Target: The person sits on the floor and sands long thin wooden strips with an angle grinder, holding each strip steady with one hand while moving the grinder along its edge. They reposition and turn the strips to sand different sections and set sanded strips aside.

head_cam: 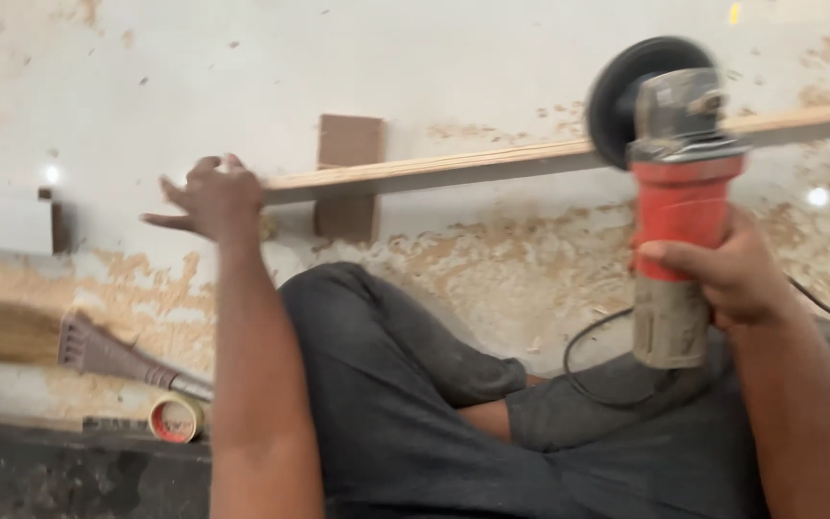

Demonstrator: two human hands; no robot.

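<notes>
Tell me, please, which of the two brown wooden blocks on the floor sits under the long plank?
The larger brown block beside the left hand lies under the plank; the small dark block lies apart, far left.

One head-worn camera looks steeply down, close over the seated person's lap, arms and the dusty floor [492, 58].

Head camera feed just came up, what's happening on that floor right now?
A person sits cross-legged on a dusty, sawdust-strewn floor. The right hand grips a red and grey angle grinder with its black disc raised near a long thin wooden strip. The left hand rests on that strip's left end. A small brown block lies under the strip. A straw broom and a tape roll lie at left.
</notes>
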